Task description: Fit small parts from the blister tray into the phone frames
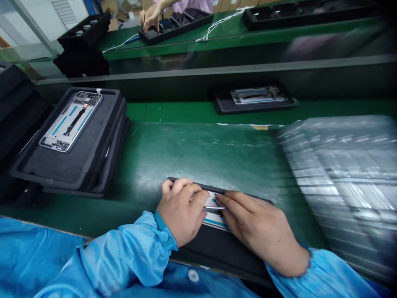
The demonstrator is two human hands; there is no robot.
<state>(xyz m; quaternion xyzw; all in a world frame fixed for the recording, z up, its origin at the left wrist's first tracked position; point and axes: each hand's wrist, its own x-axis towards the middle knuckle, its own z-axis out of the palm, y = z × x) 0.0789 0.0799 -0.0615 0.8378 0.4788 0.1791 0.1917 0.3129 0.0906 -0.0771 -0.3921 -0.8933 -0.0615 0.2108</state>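
A phone frame [216, 222] with white inner surface and blue strips lies in a black foam tray [217, 244] at the table's front edge, largely covered by my hands. My left hand [182, 213] curls over its left part, with fingers bent at the tray's far edge. From the right, my right hand [263, 229] reaches in with its fingers pressed together over the frame. A thin silvery edge [215, 207] runs between the two hands' fingertips; what it belongs to is hidden.
Another phone frame [72, 120] rests on stacked black foam trays [102, 145] at left. A third frame [259, 95] lies in a tray at the back. Blurred clear plastic trays [344, 182] stand at right. Beyond the divider, a co-worker's hand [150, 18] touches a black tray [186, 25].
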